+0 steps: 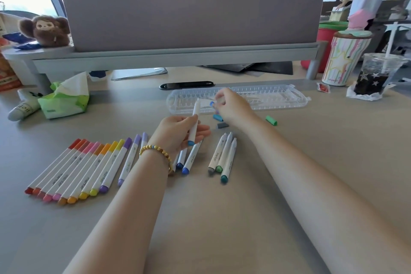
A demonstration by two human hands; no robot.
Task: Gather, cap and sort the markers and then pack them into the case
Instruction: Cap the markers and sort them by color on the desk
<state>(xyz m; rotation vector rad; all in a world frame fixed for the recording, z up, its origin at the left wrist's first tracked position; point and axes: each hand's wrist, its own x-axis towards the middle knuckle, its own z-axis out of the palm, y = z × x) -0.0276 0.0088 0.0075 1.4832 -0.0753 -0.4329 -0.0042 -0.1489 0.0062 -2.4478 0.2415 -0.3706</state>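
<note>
My left hand (178,131) grips a white marker (194,122) upright, its blue-capped end down and its bare end up. My right hand (231,107) pinches a small blue cap (212,103) just right of the marker's top; the fingers are blurred. A row of capped markers (84,167), red through yellow to purple, lies at the left. Blue markers (189,160) lie under my left hand. Three markers (223,158) without top caps lie in the middle. Loose caps lie near my right wrist: blue (218,117), grey (222,125), green (271,120). The clear case (266,98) lies open behind.
A tissue pack (66,100) and a tube (22,109) lie at the left. A black object (186,85) sits behind the case, under the monitor shelf (178,55). A striped tumbler (344,60), an iced drink (375,75) and a red packet (323,87) stand at the right.
</note>
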